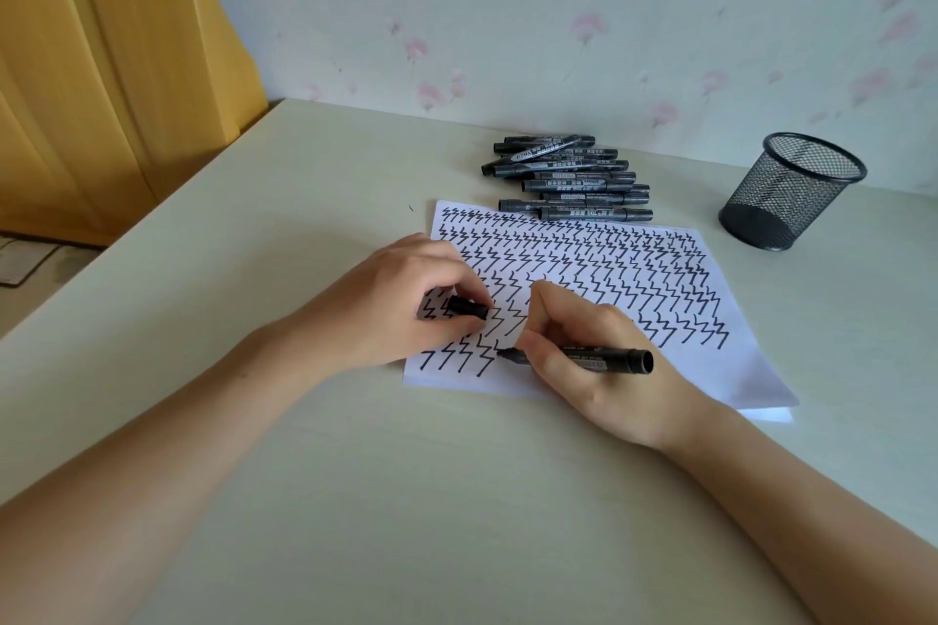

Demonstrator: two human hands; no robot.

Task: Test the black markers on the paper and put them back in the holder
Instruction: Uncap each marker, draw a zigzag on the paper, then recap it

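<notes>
A white sheet of paper point(721, 371) covered in rows of black zigzag marks lies on the table. My right hand point(583, 365) grips an uncapped black marker point(604, 358), its tip touching the paper near the bottom row. My left hand point(406, 299) rests on the paper's left part and pinches the black marker cap point(467, 307). A pile of several capped black markers point(568, 178) lies beyond the paper's far edge. The black mesh holder point(792, 190) stands at the back right and looks empty.
The pale table point(355, 497) meets a flowered wall at the back. Its left edge runs diagonally, with a yellow curtain point(101, 66) hanging beyond it.
</notes>
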